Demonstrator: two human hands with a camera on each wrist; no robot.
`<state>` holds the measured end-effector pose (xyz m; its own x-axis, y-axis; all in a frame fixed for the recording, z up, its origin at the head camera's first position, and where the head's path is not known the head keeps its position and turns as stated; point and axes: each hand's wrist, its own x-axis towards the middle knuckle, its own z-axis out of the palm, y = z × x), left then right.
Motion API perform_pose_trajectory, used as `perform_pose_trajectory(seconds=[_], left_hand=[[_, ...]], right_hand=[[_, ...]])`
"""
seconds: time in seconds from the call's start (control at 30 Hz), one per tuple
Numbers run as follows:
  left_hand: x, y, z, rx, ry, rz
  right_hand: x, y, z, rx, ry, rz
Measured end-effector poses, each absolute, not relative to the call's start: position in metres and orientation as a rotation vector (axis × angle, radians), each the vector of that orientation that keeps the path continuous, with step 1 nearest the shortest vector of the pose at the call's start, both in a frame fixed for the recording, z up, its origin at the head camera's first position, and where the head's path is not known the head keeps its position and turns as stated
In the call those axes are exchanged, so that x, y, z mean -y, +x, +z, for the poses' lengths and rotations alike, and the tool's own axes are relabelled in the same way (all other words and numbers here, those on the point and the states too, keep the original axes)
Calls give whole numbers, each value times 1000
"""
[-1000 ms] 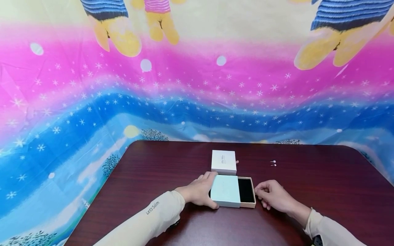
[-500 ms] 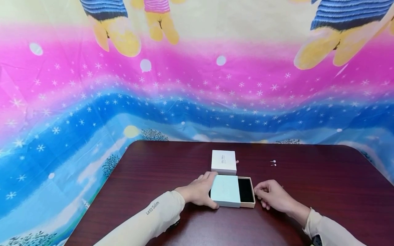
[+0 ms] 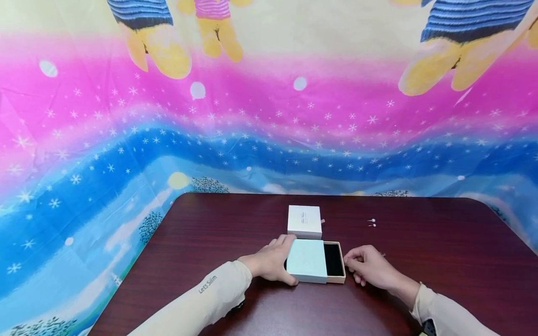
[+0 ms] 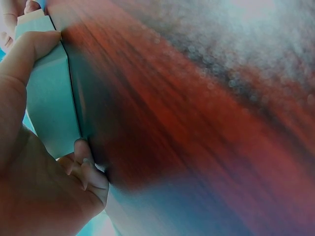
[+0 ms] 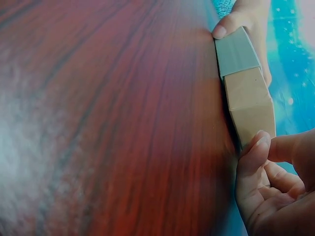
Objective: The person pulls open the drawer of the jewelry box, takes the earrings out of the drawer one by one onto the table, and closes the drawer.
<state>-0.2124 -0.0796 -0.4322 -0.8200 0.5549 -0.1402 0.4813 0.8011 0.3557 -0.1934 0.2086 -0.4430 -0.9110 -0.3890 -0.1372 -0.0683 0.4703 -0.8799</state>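
A pale green sliding jewelry box (image 3: 307,260) lies flat on the table, its drawer (image 3: 335,263) partly out to the right and showing a black lining. My left hand (image 3: 272,262) holds the sleeve's left end, thumb at the near side and fingers round the far corner. At the drawer's right end, my right hand (image 3: 370,267) has its thumb and index finger pinched together against the edge. In the right wrist view the thumb (image 5: 256,147) overlaps the end of the tan drawer (image 5: 251,108); whether a pull tab lies between the fingertips is hidden.
Behind the green box stands a white box (image 3: 304,221) with dark lettering and a small pinkish tab on its right. Two small pearl-like earrings (image 3: 372,222) lie farther right on the dark red table (image 3: 235,214). Something tiny and thin shows beyond the right hand. A printed cloth hangs behind.
The drawer has slid slightly left into the sleeve, and my right hand has moved left with it. My left hand keeps its hold on the sleeve.
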Motion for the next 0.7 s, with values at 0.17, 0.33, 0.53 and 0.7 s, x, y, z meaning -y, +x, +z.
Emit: perform_pose_trajectory(seconds=[0.17, 0.33, 0.53, 0.7], left_hand=[[80, -213, -432, -2752, 804, 449], [80, -213, -433, -2754, 806, 452], [80, -214, -434, -2757, 809, 447], [80, -213, -435, -2762, 827, 461]], right_hand=[[-207, -193, -442, -2412, -393, -1416], [-205, -193, -441, -2415, -398, -1414], [-205, -193, -443, -2401, -384, -1432], [-204, -193, -444, -2401, -380, -1442]])
